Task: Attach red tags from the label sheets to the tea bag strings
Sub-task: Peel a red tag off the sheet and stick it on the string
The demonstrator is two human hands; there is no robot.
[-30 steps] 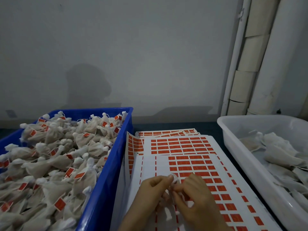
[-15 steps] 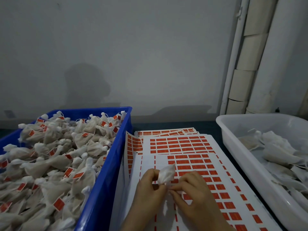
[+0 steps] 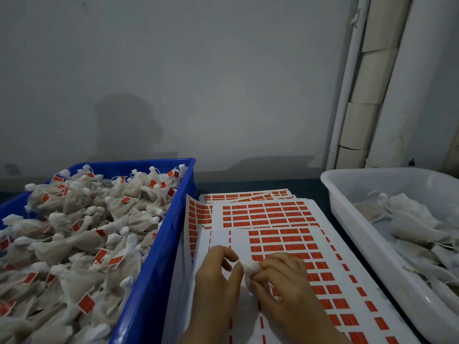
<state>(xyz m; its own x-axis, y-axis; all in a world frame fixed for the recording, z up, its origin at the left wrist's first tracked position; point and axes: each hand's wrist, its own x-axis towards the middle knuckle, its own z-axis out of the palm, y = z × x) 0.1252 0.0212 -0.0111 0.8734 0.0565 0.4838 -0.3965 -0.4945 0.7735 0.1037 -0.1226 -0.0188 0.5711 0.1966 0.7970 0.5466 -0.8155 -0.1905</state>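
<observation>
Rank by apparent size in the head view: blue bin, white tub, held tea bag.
1. blue bin, largest
2. white tub, next, though both are cropped at the frame edge
3. held tea bag, smallest

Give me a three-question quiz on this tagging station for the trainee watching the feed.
1. True or false: many tea bags in the blue crate already carry red tags.
2. The left hand and right hand hold one tea bag above: A) the label sheets; B) the blue crate; C) the floor.
3. Fill in: bags showing no red tags lie in the ____ tub on the person's right.

Key: 1 true; 2 A; 3 white.
</observation>
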